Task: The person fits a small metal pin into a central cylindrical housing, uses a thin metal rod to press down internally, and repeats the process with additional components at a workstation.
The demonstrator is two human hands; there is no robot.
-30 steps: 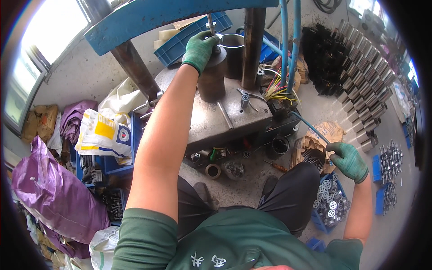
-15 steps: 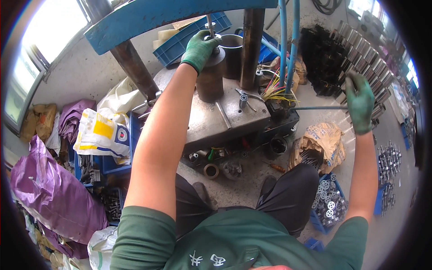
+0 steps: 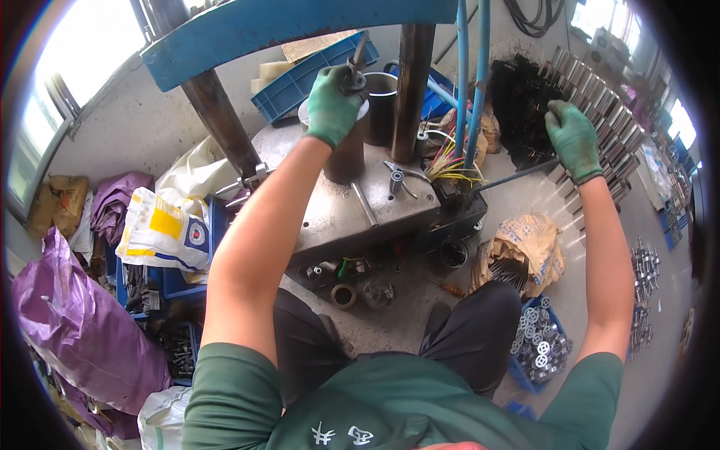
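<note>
My left hand [image 3: 335, 105], in a green glove, is closed around a metal shaft with a collar [image 3: 358, 61]. The shaft tilts up and right above an upright steel cylinder [image 3: 345, 165] on the press bed [image 3: 304, 234]. Glove and fingers cover the shaft's lower part. Off to the right, my gloved right hand [image 3: 574, 142] has its fingers curled at the outer end of a dark lever [image 3: 514, 177]. The hand hides that end. The lever slopes up from the black unit [image 3: 466, 217] beside the press.
The blue press beam [image 3: 300, 34] spans overhead between steel columns [image 3: 412, 90]. Stacked shiny metal cylinders [image 3: 611, 105] stand beyond my right hand. Below are a paper sack [image 3: 529, 244] and a blue bin of metal wheels [image 3: 540, 345]. Purple sacks [image 3: 90, 330] lie left.
The shaft has gone from upright to tilted, off the cylinder's top, in my left hand. My right hand has moved up and left, and the lever's outer end has risen.
</note>
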